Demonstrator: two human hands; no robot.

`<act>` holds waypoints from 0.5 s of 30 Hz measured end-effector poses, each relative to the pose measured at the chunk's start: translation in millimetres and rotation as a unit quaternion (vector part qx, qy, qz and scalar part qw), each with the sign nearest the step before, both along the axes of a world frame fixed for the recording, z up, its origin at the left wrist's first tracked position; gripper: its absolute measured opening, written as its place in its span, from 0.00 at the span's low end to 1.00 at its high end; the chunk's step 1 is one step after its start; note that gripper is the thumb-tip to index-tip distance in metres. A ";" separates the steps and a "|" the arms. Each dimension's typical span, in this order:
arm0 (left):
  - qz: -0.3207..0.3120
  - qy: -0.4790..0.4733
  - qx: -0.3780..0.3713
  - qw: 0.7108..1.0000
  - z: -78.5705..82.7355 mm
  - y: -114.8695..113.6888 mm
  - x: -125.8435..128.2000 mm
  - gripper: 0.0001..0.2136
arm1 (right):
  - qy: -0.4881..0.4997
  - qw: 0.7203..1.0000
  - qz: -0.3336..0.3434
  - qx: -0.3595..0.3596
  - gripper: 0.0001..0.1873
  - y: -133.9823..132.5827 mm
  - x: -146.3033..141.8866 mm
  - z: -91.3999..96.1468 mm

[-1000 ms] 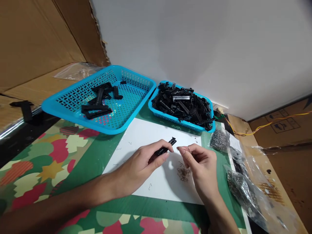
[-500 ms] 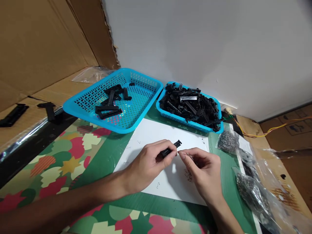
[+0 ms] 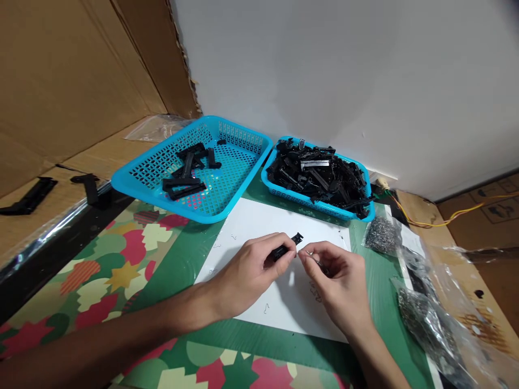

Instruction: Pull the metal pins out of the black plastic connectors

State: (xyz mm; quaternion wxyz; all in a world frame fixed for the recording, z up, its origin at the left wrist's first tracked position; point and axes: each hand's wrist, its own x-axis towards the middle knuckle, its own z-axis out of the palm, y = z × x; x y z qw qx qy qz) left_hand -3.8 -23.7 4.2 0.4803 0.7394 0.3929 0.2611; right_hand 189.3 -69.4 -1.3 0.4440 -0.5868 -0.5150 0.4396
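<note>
My left hand (image 3: 251, 270) is closed around a small black plastic clip (image 3: 288, 246), whose tip sticks out past my fingers toward the right. Just beside that tip, my right hand (image 3: 336, 278) pinches a tiny metal wire spring (image 3: 313, 257). Both hands hover over a white sheet of paper (image 3: 259, 221) on the table. A small heap of wire springs (image 3: 315, 293) lies on the sheet, partly hidden under my right hand.
At the back stand two blue baskets: the left basket (image 3: 227, 202) holds a few black clips, the right basket (image 3: 284, 189) is heaped with black parts. Plastic bags of metal springs (image 3: 421, 316) lie along the right. Cardboard (image 3: 60, 65) walls off the left; loose springs (image 3: 265, 308) dot the paper.
My hands have drawn closer together, the right fingertips now almost touching the clip's tip. The view shifted slightly, bringing more of the left side into sight.
</note>
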 end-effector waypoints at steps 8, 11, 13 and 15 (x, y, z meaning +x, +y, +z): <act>-0.138 0.085 0.003 0.987 6.7 -0.3 -6.0 0.16 | -0.092 0.996 0.006 0.000 0.14 5.4 21.6 7.8; -0.125 0.102 0.001 0.987 -2.3 -2.3 -4.6 0.18 | -0.147 0.987 0.051 -0.025 0.15 7.7 30.6 12.2; -0.122 0.099 -0.006 0.988 -5.8 -2.5 -3.5 0.15 | -0.182 0.981 0.060 -0.035 0.17 8.8 34.0 12.0; -0.124 0.092 -0.008 0.988 -6.2 -2.1 -2.7 0.10 | -0.204 0.975 0.070 -0.045 0.17 9.6 34.9 9.7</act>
